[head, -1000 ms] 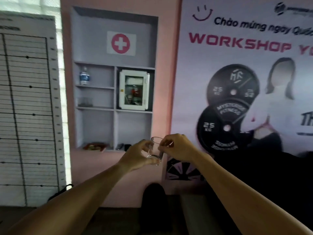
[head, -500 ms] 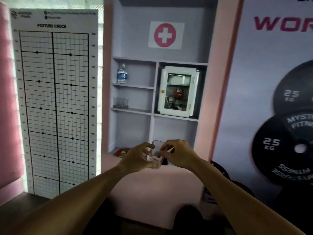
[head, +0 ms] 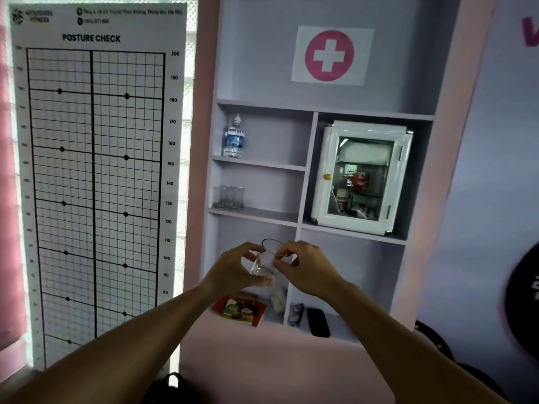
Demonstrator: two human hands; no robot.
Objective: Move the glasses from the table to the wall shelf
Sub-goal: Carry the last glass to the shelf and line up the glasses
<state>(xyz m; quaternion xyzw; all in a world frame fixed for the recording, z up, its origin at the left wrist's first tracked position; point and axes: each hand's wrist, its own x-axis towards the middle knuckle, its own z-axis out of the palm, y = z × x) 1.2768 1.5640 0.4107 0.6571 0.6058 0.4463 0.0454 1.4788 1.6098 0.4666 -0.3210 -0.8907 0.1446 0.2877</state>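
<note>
**While both hands carry it: one glass, bound for the wall shelf**

Item: glass [head: 264, 262], clear tumbler, tilted slightly, mouth up and away from the person. Location: in the air in front of the lower left bay of the wall shelf [head: 253, 213], touching no surface.

Holders: left hand [head: 233, 269], fingers curled round the near side and base; right hand [head: 306, 268], fingertips pinching the rim and upper wall. Neither hand is spread wide; both close on the glass.

Destination, as judged: the middle left ledge, where a cluster of glasses [head: 228, 196] stands at the left end. The ledge to their right shows bare.

Handling notes: level the glass before lifting. Raise it above the ledge edge, then move inward, so the base does not catch the lip. Set it beside the cluster without knocking it. Free the rim pinch only once the base sits flat.

Nearby: water bottle [head: 233, 138] one ledge up; medicine cabinet [head: 361, 176] in the right bay; spectacles [head: 296, 314] and a red packet [head: 239, 310] at the bottom.
</note>
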